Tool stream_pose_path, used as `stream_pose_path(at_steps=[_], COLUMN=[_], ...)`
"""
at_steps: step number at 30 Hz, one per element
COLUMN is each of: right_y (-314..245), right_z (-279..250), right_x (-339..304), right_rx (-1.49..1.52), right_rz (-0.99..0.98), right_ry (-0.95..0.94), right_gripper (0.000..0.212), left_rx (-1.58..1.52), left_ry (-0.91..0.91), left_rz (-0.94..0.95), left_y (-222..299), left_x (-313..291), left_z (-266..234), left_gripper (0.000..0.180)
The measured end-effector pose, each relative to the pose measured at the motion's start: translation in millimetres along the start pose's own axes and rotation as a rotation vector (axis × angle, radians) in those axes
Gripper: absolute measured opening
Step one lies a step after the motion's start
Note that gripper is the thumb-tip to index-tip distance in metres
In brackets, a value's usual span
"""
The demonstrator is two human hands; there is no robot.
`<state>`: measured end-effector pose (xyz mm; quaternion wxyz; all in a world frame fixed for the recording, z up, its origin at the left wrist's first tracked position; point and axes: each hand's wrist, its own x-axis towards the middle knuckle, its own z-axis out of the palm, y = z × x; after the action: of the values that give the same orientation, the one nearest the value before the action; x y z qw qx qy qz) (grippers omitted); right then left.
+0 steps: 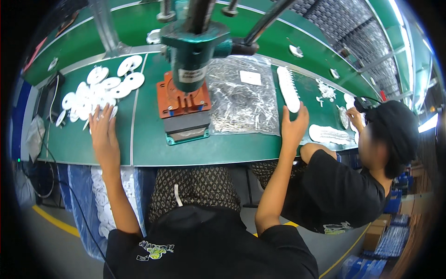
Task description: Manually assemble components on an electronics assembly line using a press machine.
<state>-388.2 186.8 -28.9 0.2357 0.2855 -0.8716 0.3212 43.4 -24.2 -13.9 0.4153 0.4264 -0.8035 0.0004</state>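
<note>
My left hand [103, 126] lies flat on the green bench, its fingertips touching the near edge of a pile of white round discs [100, 90] at the left. My right hand [295, 123] reaches to the near end of a long stack of white discs [288, 88] lying on its side, fingers spread and touching it. Between my hands stands a teal hand press [193, 51] on an orange base plate [182, 100]. A clear bag of small metal pins [241, 95] lies just right of the press.
A person in a black shirt and cap [371, 153] sits at my right, a hand at small white parts [327, 135] on the bench. A blue bag of white discs [100, 200] hangs below the bench edge. Cables run down at the left.
</note>
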Motion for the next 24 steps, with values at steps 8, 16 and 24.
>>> stream_pose_path(at_steps=[8,16,24], right_y=[-115,-119,-121], right_z=[-21,-13,-11], right_x=[-65,-61,-73], right_rx=[0.608,0.366,0.307], right_rz=[-0.389,-0.587,-0.662], right_ry=[-0.369,-0.389,-0.197], right_gripper=[0.012,0.015,0.018], left_rx=[-0.462,-0.522,-0.444], left_ry=[-0.079,-0.213,-0.217], left_rz=[-0.271,-0.294,-0.195], left_y=[34,56,63], left_x=[-16,-12,-14], left_z=[-6,11,7], left_gripper=[0.016,0.030,0.062])
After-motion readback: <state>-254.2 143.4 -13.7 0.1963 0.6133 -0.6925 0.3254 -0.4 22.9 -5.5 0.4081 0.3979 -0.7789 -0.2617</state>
